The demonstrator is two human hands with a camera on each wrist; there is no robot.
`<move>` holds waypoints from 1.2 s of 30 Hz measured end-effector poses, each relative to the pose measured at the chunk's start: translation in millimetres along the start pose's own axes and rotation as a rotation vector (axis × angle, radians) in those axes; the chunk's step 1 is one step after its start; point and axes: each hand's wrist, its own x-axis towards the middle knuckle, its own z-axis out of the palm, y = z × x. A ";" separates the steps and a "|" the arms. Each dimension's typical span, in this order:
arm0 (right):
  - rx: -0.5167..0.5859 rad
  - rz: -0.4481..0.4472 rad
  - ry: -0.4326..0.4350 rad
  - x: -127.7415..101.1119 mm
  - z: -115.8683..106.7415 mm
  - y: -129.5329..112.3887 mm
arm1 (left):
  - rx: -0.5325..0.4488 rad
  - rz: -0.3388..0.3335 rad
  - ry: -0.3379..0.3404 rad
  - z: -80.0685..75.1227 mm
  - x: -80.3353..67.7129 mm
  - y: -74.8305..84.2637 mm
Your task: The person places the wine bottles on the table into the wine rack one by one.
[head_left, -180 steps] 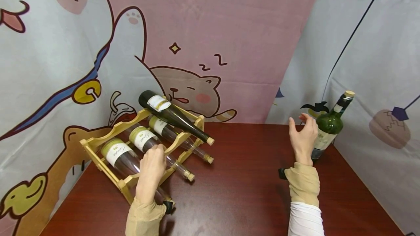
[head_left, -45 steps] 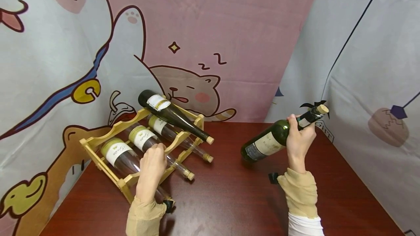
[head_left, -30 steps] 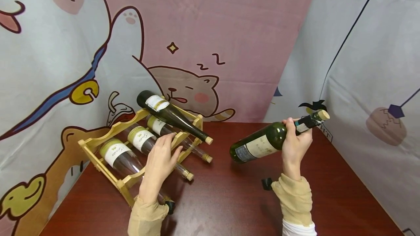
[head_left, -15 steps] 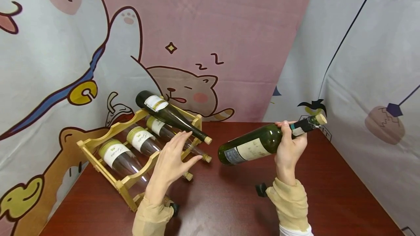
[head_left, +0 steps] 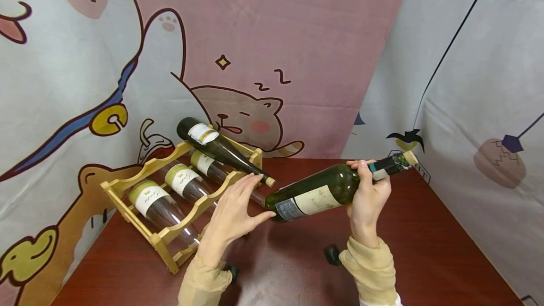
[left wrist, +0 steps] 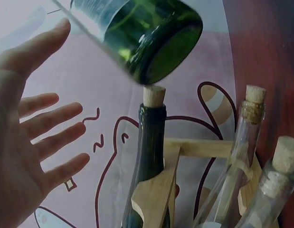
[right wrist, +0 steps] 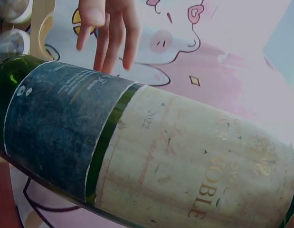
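Observation:
A green wine bottle (head_left: 316,192) with a cream and grey label lies nearly level above the table, its corked neck toward the right. My right hand (head_left: 369,197) grips it where the shoulder meets the neck. My left hand (head_left: 235,211) is spread with the thumb apart, right at the bottle's base; in the left wrist view its fingers (left wrist: 56,121) hold nothing. Behind that hand stands a wooden wine rack (head_left: 178,225). A dark green bottle (head_left: 225,151) lies on the rack's top tier, and clear bottles with white labels (head_left: 154,198) lie on the tier below.
The rack stands at the left of a dark red-brown table (head_left: 429,249). A printed cloth (head_left: 323,60) with cartoon animals hangs behind the table and along its sides. Corked necks of clear bottles (left wrist: 253,114) stick out at the rack's front.
My right hand has taken the green bottle from the far right corner, tipped it over and brought it leftward. My left hand has left the rack's front, opened and moved right toward its base.

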 end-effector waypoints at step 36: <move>0.173 0.106 -0.044 -24.6 14.4 -6.5 | 0.087 0.017 -0.068 17.7 1.6 28.9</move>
